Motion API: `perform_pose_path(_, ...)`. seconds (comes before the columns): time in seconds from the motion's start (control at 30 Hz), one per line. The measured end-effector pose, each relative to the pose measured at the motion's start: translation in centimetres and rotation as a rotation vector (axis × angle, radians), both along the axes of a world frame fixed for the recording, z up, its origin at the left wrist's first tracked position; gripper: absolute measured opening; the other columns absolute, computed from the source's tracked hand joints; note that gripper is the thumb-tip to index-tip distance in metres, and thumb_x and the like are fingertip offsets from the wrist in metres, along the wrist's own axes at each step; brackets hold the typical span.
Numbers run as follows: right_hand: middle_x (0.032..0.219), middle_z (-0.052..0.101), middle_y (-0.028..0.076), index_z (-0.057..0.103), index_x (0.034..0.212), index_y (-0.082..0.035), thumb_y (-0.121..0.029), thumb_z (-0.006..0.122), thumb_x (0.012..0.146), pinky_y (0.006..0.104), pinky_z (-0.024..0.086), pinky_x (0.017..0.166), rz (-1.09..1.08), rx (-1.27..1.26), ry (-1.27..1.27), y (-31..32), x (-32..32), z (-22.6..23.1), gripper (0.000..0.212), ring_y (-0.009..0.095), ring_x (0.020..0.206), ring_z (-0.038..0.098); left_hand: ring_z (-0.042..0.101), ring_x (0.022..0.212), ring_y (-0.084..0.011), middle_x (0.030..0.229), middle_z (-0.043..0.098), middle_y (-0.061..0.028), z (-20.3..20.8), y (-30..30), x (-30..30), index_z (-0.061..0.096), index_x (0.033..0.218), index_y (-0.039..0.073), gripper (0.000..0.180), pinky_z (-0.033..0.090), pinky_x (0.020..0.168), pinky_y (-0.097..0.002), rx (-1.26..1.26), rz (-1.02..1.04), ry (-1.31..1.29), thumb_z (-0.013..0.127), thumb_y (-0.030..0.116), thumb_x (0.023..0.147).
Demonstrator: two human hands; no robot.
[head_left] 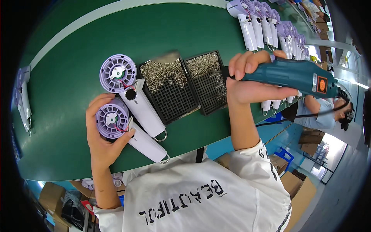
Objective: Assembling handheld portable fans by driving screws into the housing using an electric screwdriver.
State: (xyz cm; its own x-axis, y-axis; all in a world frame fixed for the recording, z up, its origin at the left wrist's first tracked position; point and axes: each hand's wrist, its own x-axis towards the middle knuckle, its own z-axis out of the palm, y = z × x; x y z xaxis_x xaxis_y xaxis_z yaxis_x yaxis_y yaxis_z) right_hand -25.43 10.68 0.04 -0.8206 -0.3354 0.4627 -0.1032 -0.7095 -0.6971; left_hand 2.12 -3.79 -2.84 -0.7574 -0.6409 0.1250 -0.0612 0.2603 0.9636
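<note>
My left hand [99, 149] is wrapped round the head of a purple and white handheld fan [146, 145], thumb by the joint with its white handle. The fan lies on the green table near its front edge, its round purple head showing an inner motor and thin wires. Just beyond it, a second handheld fan [143, 111] of the same kind lies alongside. My right hand [253, 91] grips a teal electric screwdriver [286, 75], held sideways with its dark front end pointing left over the edge of a screw tray [208, 94]. The screwdriver's tip cannot be made out.
Another black screw tray [174, 102] with small metal screws sits between the fans and the first tray. Rows of purple and white fans [247, 33] stand at the far right; more [24, 102] lie at the left edge. A person [319, 112] sits on the right, beyond a black cable [324, 113].
</note>
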Motion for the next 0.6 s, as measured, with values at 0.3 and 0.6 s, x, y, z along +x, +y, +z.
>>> perform_pose_path(0.3, 0.074, 0.050, 0.002, 0.049, 0.120, -0.007, -0.059, 0.053, 0.092, 0.0254, 0.040, 0.049, 0.342, -0.115, 0.012, 1.2, 4.0, 6.2, 0.059, 0.011, 0.052, 0.048, 0.048, 0.121, -0.0383, 0.124, 0.054, -0.0172, 2.5, -0.6, 0.4, 0.059, 0.122, -0.001, 0.070, 0.036, 0.107, -0.0486, -0.333, 0.037, 0.162, 0.086, 0.026, 0.063)
perform_pose_path(0.6, 0.073, 0.051, 0.003, 0.045, 0.123, -0.008, -0.051, 0.056, 0.093, 0.0268, 0.041, 0.043, 0.521, -0.067, -0.034, -2.9, 10.4, 7.6, 0.053, 0.012, 0.049, 0.048, 0.051, 0.109, -0.0303, 0.106, 0.061, -0.0053, 4.7, 1.0, -2.0, 0.075, 0.083, 0.010, 0.028, 0.039, 0.092, -0.0411, -0.408, -0.108, 0.129, 0.084, 0.012, 0.057)
